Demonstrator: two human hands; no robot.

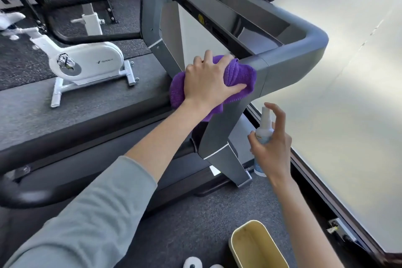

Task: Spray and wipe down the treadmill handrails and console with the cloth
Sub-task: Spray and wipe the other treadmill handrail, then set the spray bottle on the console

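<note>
Standing at the far left on the dark gym floor, a white exercise bike (87,61) sits well apart from the work and plays no part in it. Next across, the person's left hand (208,80) presses a bunched purple cloth (241,76) onto the near end of the grey treadmill handrail (289,67); its grip is wrapped over the cloth, fingers spread and curled so the fabric folds around the rail, probably to wipe the top and sides together. Beyond it the dark glossy console (235,19) lies between the two rails, apparently not yet reached by the cloth. Lower right, the right hand (272,146) has its grip clamped on a small white spray bottle (264,130), upright, index finger raised above the nozzle, seemingly kept ready for another squirt. At the bottom edge a cream bin (256,246) stands on the floor, likely for waste.
</note>
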